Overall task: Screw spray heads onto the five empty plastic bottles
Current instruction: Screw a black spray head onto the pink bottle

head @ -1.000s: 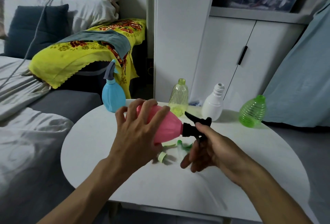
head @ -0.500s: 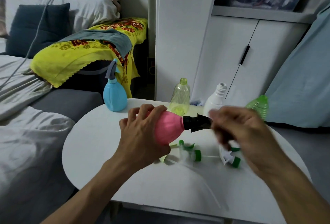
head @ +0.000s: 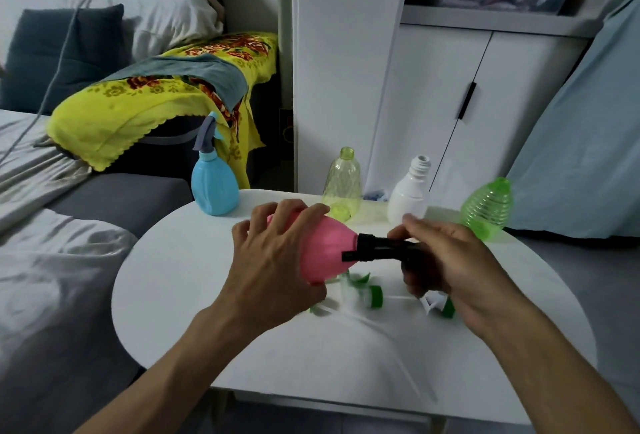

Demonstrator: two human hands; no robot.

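My left hand [head: 273, 260] grips a pink bottle [head: 327, 250], held on its side above the round white table [head: 214, 322]. A black spray head [head: 381, 249] sits on the bottle's neck, and my right hand [head: 446, 260] is closed around it. Loose green-collared spray heads [head: 372, 295] lie on the table under my hands, partly hidden. At the table's far edge stand a blue bottle [head: 214, 187] with a grey spray head on it, a yellow-green clear bottle [head: 341, 184], a white bottle [head: 410, 191] and a ribbed green bottle [head: 488, 208], the last three with bare necks.
A white cabinet [head: 450, 104] stands just behind the table. A bed with grey sheets [head: 52, 260] and a yellow patterned cloth [head: 156, 104] lies to the left. A light blue fabric [head: 588, 139] hangs at the right.
My right hand let go of the black spray head, swung up and away, and now grips it again from above. The trigger now points down toward the bottle. The pink bottle stayed in my left hand.
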